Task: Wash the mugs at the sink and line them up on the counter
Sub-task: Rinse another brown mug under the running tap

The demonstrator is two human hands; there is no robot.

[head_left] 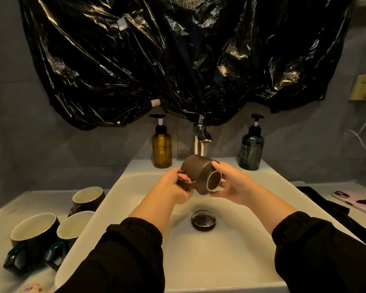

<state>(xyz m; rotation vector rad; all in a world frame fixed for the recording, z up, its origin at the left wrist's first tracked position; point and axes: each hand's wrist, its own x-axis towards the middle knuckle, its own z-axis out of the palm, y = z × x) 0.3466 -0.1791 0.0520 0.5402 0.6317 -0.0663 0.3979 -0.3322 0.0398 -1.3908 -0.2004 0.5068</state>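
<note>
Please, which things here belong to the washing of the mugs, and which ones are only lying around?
For the job: brown mug, held by left hand and right hand; tap; sink; three mugs on the left counter.
Only lying about: pink phone; black cloth; black plastic sheet; amber pump bottle and dark pump bottle, both untouched.

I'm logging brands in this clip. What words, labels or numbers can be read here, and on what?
No text reads clearly.
Dark green pump bottle: pale lettering on its front, too blurred to read.
Amber pump bottle: no legible label.
Brown mug: no print seen.
White tabs on the black plastic sheet: no writing made out.
</note>
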